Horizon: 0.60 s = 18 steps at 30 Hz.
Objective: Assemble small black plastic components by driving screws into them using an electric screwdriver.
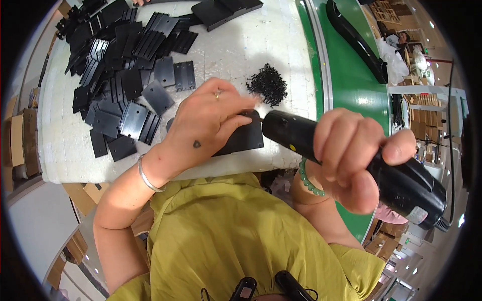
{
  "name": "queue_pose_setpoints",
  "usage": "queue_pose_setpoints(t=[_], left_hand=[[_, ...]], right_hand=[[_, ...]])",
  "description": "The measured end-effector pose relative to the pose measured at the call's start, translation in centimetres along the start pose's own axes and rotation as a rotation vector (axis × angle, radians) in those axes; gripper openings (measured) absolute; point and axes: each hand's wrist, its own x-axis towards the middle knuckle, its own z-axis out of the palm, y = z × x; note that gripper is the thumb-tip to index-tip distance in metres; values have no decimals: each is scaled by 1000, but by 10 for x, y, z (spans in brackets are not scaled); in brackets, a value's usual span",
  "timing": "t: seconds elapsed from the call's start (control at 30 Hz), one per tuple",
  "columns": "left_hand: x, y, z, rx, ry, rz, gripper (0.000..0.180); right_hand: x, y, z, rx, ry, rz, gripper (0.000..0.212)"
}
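In my right hand is a black electric screwdriver, my fingers wrapped round its body. It lies tilted, with its nose pointing left toward the fingertips of my left hand. My left hand reaches over a dark flat plate near the table's front edge and covers much of it. Its thumb and forefinger come close together at the plate's upper right corner, beside the driver's tip. Motion blurs the forefinger, and whatever lies between the fingertips is too small to make out.
A heap of small black screws lies just beyond my hands on the white table. Many black plates are piled at the left, and a larger black part lies at the back. On the right runs a green surface bearing a long black strip.
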Motion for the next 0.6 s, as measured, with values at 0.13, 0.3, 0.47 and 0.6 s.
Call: queue_pose_setpoints(t=[0.13,0.3,0.47,0.6], left_hand=[[-17,-12,-24,167,36,-60,54],[-42,-2,-20,280,-69,-169,47],[-51,-7,-15,254,-103,-223,44],[-50,-6,-14,222,-127,-281,42]], right_hand=[[-11,4,15,46,-15,96,35],[-21,1,27,59,-27,222,35],[-23,9,32,82,-77,270,36],[-23,13,38,80,-80,274,35]])
